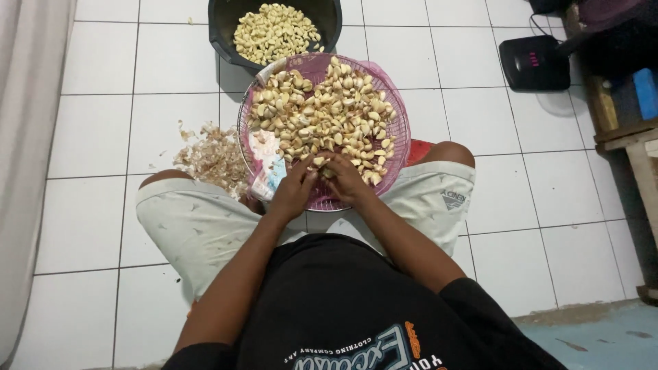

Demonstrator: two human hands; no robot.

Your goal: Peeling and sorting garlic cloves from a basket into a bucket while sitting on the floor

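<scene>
Left hand (293, 190) and right hand (347, 179) meet at the near rim of the round pink plastic mesh basket (397, 147), fingers pinched together on one small pale unpeeled garlic clove (319, 162). Its long axis cannot be told. Farther off, a black plastic bowl (218, 27) holds peeled cloves; papery skins (211, 157) lie left.

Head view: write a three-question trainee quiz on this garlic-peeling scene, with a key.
1. True or false: the black bowl holds peeled cloves.
2. Where does the pile of skins lie? A) in the pink basket B) on the white tiled floor C) in the black bowl
3. What do the left hand and right hand work on together?

Key: 1 true. 2 B. 3 a garlic clove, over the basket's near edge.
</scene>
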